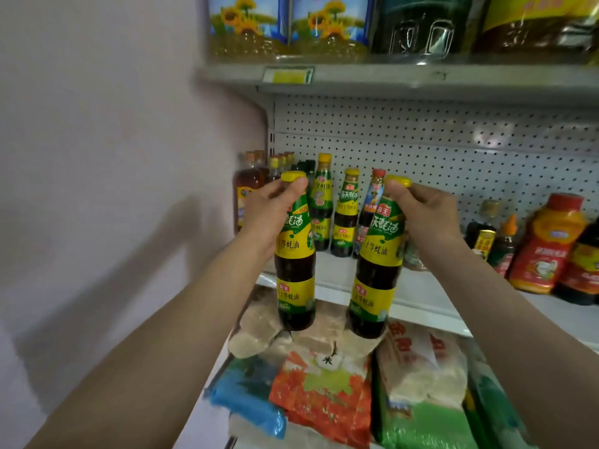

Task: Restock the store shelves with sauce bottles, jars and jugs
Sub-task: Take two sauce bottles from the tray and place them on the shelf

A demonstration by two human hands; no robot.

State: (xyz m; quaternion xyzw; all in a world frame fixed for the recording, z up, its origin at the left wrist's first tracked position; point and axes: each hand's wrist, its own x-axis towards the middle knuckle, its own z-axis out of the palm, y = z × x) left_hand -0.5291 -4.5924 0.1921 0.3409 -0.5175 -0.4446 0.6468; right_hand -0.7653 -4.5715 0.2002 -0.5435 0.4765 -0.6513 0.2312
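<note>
Two dark sauce bottles with yellow caps and green-yellow labels are held up in front of the middle shelf [421,293], one in each hand.

Left hand [275,210]: grip clenched round the neck of the left bottle [295,270], just under the cap, thumb tip seen against the cap's right edge. The bottle hangs below the grip, nearly upright, its base in the air above the bagged goods [324,393] on the lower shelf.

Right hand [428,215]: grip clenched round the neck of the right bottle [377,270], thumb laid at the cap. The bottle is tilted, cap leaning right, base towards the left. Its base also hangs in front of the shelf's front edge, above the bags. The two bottles are near each other but apart.

Behind them, on the middle shelf, a row of like bottles [346,215] is seen standing against the pegboard back [453,140]; a red-capped bottle [372,202] stands just left of the right grip. Amber bottles [249,186] are crowded at the far left end of the shelf. To the right, an orange-and-red jug [547,244] and small dark bottles [492,238] are noted.

On the top shelf [389,76], oil jugs [285,24] with sunflower labels are lined up; a yellow price tag [288,75] is fixed to its edge. A pale wall [97,124] lies to the left.
</note>
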